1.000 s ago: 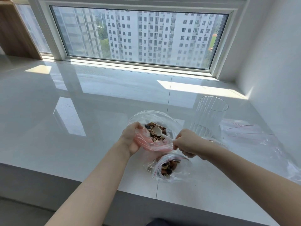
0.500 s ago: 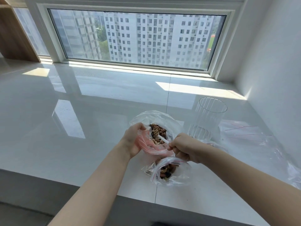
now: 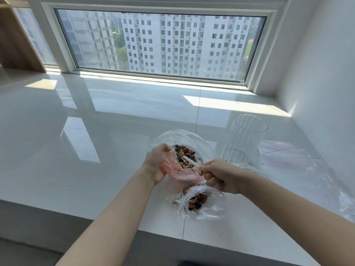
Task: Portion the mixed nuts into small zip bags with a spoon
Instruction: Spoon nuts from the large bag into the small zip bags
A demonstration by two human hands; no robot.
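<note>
A large clear bag of mixed nuts lies open on the white counter. My left hand grips a small zip bag with a pinkish tint, holding its mouth open over the large bag. My right hand is closed on the white handle of a spoon, whose bowl is buried among the nuts. Nearer to me, a second small zip bag with a red seal line lies on the counter with some nuts inside.
A tall ribbed clear glass stands just right of the nut bag. Several flat zip bags with red seal lines lie at the right by the wall. The counter's front edge runs below my forearms.
The spoon's bowl, visible above the nuts a second ago, has dipped down into them. My right hand has shifted slightly toward the bag; the left hand holds its place.
</note>
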